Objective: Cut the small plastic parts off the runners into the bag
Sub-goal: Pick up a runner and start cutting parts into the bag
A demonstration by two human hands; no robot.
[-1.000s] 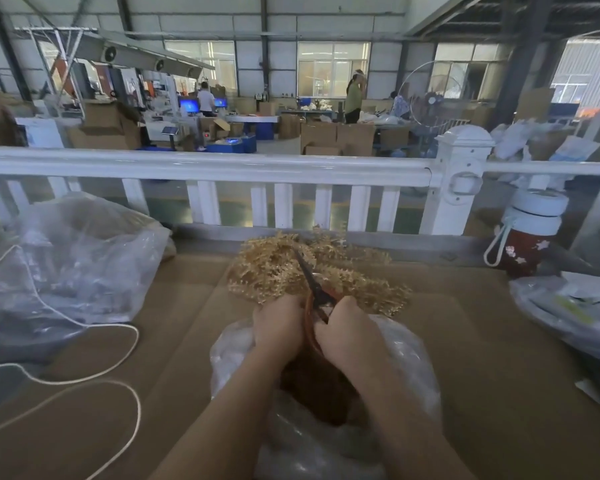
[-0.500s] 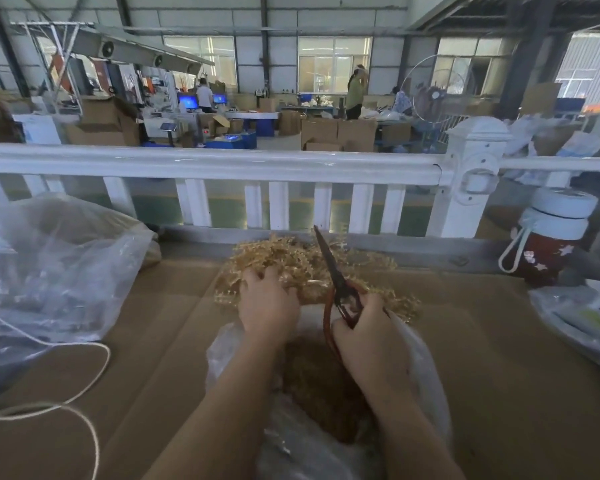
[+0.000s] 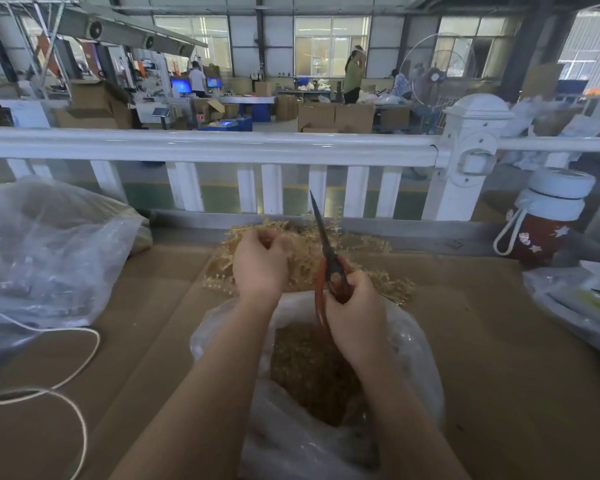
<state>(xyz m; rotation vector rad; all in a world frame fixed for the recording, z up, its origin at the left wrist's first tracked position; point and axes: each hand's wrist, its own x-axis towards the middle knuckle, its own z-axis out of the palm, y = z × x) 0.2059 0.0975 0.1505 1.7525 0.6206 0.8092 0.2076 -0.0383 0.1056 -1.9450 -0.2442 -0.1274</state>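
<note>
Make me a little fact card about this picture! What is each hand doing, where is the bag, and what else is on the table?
left hand: reaching into the pile of golden runners, fingers curled round some
right hand: holds the scissors, blades closed, pointing up and away
bag: clear plastic, open, under the hands, cut golden parts inside
table: covered in brown cardboard
other things: big clear bag on the left, white cord, red bottle with white lid on the right
behind: white railing
</note>
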